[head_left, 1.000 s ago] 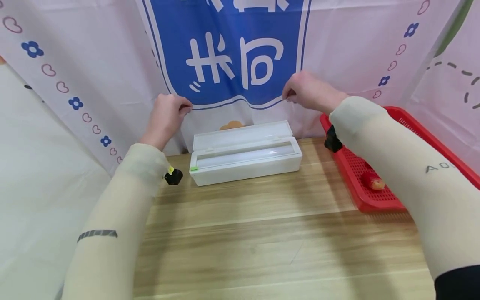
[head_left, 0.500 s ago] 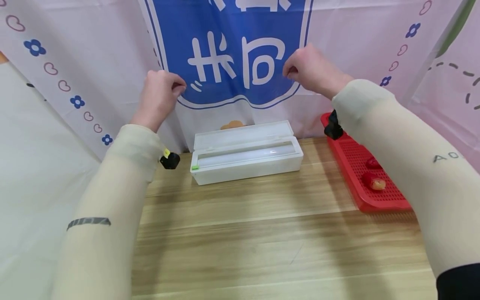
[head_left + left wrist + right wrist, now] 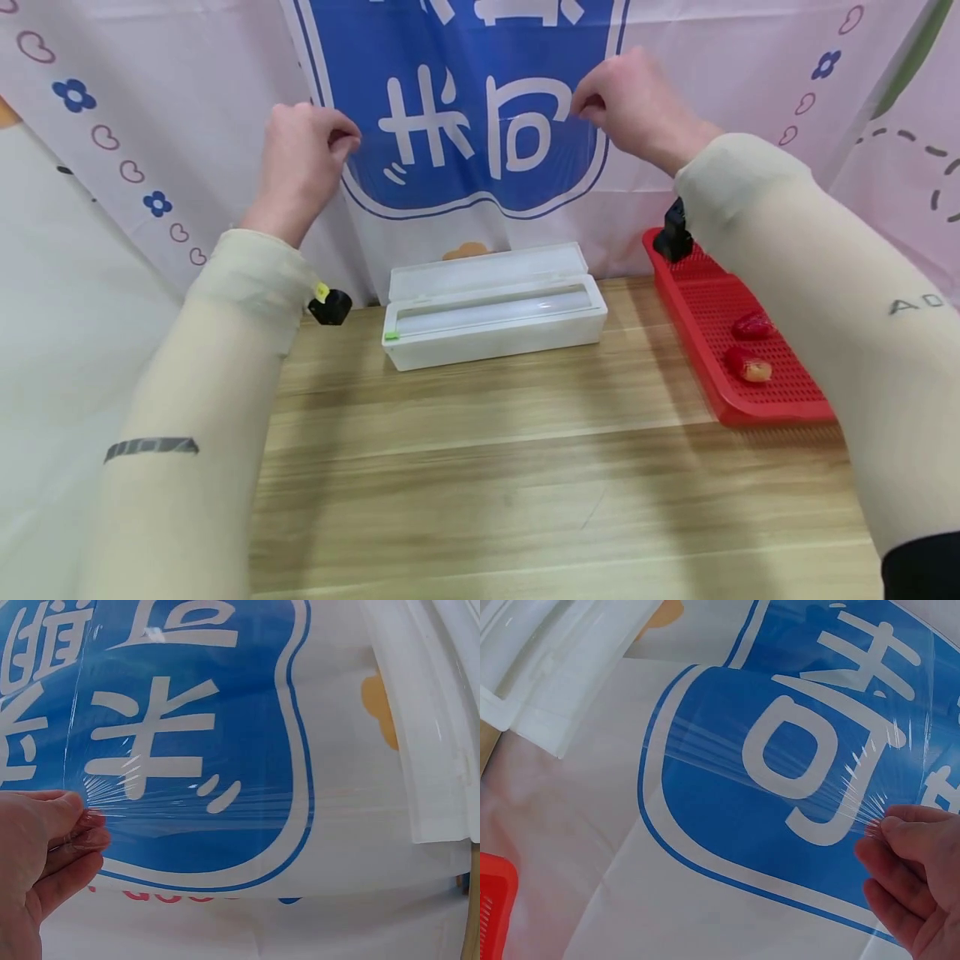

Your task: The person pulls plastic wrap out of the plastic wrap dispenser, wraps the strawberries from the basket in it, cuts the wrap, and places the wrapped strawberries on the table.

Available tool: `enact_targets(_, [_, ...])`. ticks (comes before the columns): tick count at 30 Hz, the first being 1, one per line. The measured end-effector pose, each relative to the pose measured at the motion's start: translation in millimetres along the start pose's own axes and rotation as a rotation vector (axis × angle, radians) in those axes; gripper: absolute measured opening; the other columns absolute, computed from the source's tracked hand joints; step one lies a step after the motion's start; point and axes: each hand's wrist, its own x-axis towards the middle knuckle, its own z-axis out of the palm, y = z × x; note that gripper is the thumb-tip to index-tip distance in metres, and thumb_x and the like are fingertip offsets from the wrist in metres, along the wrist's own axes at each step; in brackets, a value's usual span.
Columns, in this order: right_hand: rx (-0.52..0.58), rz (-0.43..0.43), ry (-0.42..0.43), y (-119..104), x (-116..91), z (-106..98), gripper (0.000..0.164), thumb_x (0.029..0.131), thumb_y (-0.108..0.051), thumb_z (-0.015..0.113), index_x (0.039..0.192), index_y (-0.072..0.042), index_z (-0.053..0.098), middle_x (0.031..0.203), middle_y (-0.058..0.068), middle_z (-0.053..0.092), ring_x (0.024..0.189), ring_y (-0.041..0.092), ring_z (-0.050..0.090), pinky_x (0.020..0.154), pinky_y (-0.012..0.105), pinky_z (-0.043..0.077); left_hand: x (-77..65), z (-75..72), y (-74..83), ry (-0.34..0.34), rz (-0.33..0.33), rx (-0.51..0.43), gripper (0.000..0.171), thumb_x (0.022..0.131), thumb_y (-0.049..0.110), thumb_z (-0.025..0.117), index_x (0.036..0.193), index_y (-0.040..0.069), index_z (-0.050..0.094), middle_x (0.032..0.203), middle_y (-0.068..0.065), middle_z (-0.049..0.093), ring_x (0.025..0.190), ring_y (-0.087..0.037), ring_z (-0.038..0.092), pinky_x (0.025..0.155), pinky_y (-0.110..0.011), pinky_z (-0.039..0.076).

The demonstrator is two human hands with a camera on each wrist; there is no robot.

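My left hand (image 3: 303, 162) pinches one corner of a clear sheet of cling film (image 3: 150, 802) between thumb and fingers. Level with it on the other side, my right hand (image 3: 641, 108) pinches the opposite corner, where the film (image 3: 840, 787) gathers into fine creases. The sheet stretches between both hands and down toward a white cling film dispenser (image 3: 495, 340) on the table. The dispenser's lid (image 3: 487, 271) is tipped back, and the film roll (image 3: 495, 313) shows inside. A small green tab (image 3: 392, 336) sits at its left front corner.
To the right, a red plastic basket (image 3: 688, 342) holds a dark red item (image 3: 752, 325) and a red one with a tan end (image 3: 747, 364); my right sleeve hides part of it. A printed cloth (image 3: 465, 187) hangs behind the wooden table (image 3: 480, 467).
Both hands have risen away from the dispenser and moved slightly apart, drawing the film higher. The dispenser and basket stay where they were.
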Motion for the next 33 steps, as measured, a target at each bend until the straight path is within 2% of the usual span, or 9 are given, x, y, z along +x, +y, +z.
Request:
enact_targets(15, [-0.02,0.038,0.074,-3.3,-1.1,-25.3,0.037,0.1,-0.018,0.04,0.128,-0.007,0.062,0.131,0.017,0.06,0.12,0.033,0.054,0.109,0.037,0.041,-1.9,-24.6,21.3,0.086,-0.025,-0.015,0.037,0.099,0.026,0.045,0.126,0.01,0.064,0.126,-0.011,0.065,0.113,-0.023,0.059,0.104,-0.031,0.046])
enact_targets(23, [-0.011,0.066,0.053,-7.7,-7.5,-41.7,0.038,0.1,-0.018,0.04,0.132,-0.009,0.059,0.134,0.02,0.055,0.12,0.033,0.05,0.109,0.04,0.041,-9.5,-40.0,25.5,0.104,-0.034,-0.004,0.04,0.098,0.031,0.042,0.129,0.015,0.062,0.131,-0.005,0.063,0.114,-0.02,0.058,0.105,-0.025,0.044])
enact_targets(28, [-0.022,0.039,0.03,-12.8,-16.7,-51.4,0.037,0.099,-0.021,0.042,0.131,-0.012,0.06,0.131,0.019,0.055,0.113,0.031,0.05,0.103,0.043,0.046,-20.7,-54.3,19.4,0.107,0.036,0.018,0.039,0.098,0.031,0.045,0.126,0.014,0.064,0.126,-0.008,0.065,0.109,-0.024,0.062,0.101,-0.031,0.048])
enact_targets(30, [-0.035,0.007,0.034,-14.0,-22.4,-55.5,0.037,0.099,-0.022,0.043,0.129,-0.013,0.062,0.128,0.018,0.057,0.11,0.029,0.051,0.1,0.044,0.049,-27.0,-60.3,16.7,0.115,0.076,0.022,0.036,0.097,0.031,0.048,0.122,0.014,0.067,0.121,-0.009,0.068,0.103,-0.021,0.064,0.096,-0.028,0.051])
enact_targets(31, [-0.037,-0.014,0.038,-14.4,-25.7,-57.5,0.036,0.099,-0.023,0.044,0.129,-0.013,0.062,0.127,0.018,0.059,0.108,0.028,0.052,0.098,0.044,0.05,-30.6,-63.4,15.2,0.116,0.093,0.02,0.035,0.097,0.031,0.05,0.121,0.014,0.068,0.119,-0.009,0.069,0.098,-0.014,0.065,0.093,-0.024,0.051])
enact_targets(33, [-0.046,-0.062,0.046,-14.6,-33.2,-60.8,0.035,0.098,-0.025,0.046,0.127,-0.014,0.064,0.125,0.016,0.061,0.103,0.025,0.053,0.095,0.037,0.052,-39.0,-68.7,12.8,0.124,0.132,0.02,0.032,0.096,0.03,0.053,0.117,0.013,0.07,0.115,-0.009,0.07,0.087,0.003,0.061,0.086,-0.014,0.05])
